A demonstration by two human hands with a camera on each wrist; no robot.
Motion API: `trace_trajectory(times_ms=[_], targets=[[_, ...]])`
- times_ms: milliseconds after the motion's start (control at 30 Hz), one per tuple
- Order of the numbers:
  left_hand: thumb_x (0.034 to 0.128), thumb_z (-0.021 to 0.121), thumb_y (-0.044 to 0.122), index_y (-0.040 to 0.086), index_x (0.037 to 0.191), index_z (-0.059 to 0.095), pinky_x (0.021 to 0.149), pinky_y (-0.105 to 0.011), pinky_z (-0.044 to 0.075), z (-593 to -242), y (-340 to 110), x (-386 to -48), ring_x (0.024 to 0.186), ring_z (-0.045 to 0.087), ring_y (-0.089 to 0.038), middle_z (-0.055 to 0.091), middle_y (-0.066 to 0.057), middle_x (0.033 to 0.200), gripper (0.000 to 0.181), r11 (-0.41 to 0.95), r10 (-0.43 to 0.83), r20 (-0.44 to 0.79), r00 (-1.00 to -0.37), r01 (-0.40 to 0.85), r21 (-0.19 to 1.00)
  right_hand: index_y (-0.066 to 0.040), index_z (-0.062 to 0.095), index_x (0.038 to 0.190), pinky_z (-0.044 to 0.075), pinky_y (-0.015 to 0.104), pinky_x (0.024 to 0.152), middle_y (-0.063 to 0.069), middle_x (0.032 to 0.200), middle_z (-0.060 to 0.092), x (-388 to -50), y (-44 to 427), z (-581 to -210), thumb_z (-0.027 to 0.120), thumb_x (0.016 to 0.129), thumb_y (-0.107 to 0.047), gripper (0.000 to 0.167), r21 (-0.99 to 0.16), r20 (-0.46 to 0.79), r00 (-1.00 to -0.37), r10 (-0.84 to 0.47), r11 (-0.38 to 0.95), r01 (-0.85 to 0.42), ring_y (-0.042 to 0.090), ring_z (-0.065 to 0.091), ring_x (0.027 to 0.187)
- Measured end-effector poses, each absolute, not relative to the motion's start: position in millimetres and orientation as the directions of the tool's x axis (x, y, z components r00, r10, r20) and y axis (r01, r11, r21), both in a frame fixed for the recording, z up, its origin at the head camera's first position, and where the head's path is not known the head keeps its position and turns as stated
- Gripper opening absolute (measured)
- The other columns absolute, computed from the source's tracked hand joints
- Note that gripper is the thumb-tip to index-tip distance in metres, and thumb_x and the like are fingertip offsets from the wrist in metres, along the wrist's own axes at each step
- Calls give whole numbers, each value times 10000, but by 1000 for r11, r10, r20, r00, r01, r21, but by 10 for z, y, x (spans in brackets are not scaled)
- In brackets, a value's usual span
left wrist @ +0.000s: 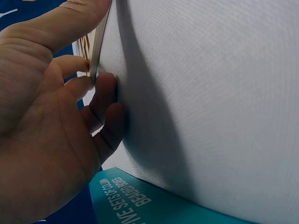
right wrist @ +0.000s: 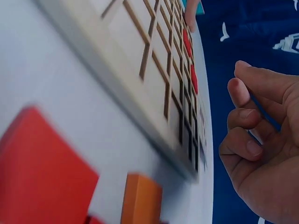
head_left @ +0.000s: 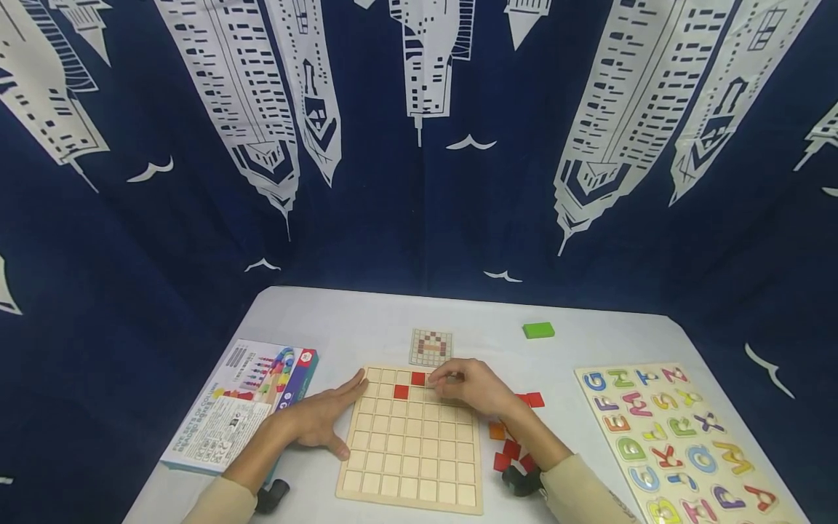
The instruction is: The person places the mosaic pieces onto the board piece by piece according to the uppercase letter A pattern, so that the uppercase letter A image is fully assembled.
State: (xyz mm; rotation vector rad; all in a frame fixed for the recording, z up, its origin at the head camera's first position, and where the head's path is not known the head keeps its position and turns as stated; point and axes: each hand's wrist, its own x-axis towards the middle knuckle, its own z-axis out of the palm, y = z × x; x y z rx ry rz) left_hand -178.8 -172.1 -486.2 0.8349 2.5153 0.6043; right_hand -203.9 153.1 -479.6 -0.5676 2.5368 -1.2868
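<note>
A wooden grid board (head_left: 411,463) lies on the table, with one red square tile (head_left: 418,378) in its top row and another red tile (head_left: 401,391) one row lower, to the left. My left hand (head_left: 321,416) rests along the board's left edge, fingers spread and thumb touching the side. Over the top right of the board is my right hand (head_left: 474,389), its fingertips beside the upper red tile. In the right wrist view the right hand (right wrist: 266,126) has loosely bent fingers and no tile shows between them. Above the board lies a small pattern card (head_left: 431,348).
Loose red tiles (head_left: 512,449) and an orange tile (head_left: 497,431) lie right of the board, partly under my right forearm. A boxed game (head_left: 229,407) lies at left, an alphabet puzzle board (head_left: 681,437) at right. A green block (head_left: 539,330) is at the back.
</note>
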Motion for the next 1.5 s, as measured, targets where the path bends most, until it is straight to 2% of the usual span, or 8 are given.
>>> trace_trajectory(times_ms=[233,467,667,900,1367,1500], targets=[[527,784,507,130,1489,150,1078,-498,209,-4872,-1729,-1793,1378,148,-284,-36,-18,1547,1212,728,631,-247,-735,452,515,-236,703,987,455,326,704,-81,925,627,-2040,1775,-4848,688,825,-269,167,-808,-70,-910,-408,558,-188,183,512,868],[533,778,514,126,1489,144,1077,-499,210,-4873,-1735,-1795,1378,147,-286,-36,-24,1547,1211,728,633,-246,-733,457,511,-240,704,987,452,286,568,-45,863,622,-2044,1966,-4853,692,822,-270,168,-782,-84,-932,-353,602,-158,201,518,745],[528,778,516,129,1490,142,1079,-490,212,-4880,-1736,-1797,1380,142,-280,-44,-16,1547,1216,727,635,-245,-733,459,511,-267,703,977,434,291,558,-37,877,613,-2038,2125,-4859,708,804,-291,175,-767,-123,-948,-294,634,-98,203,518,744],[533,782,506,133,1490,143,1079,-495,208,-4875,-1736,-1796,1379,141,-285,-43,-13,1546,1210,725,635,-246,-732,455,517,-251,695,993,408,269,440,12,851,602,-2021,2338,-4862,700,813,-273,181,-761,-168,-954,-249,647,-35,276,520,550],[538,782,505,140,1491,141,1075,-499,215,-4867,-1738,-1790,1377,150,-289,-46,-6,1547,1205,731,630,-253,-734,451,512,-236,700,992,439,321,700,-31,936,609,-1990,2659,-4887,704,808,-252,185,-735,-196,-961,-196,678,12,195,516,837],[539,782,503,136,1491,141,1073,-498,221,-4857,-1730,-1786,1376,155,-290,-47,-5,1547,1205,735,629,-255,-735,454,504,-232,701,995,433,324,729,-33,943,611,-1972,2727,-4898,707,804,-258,193,-733,-205,-961,-186,679,25,193,504,886]])
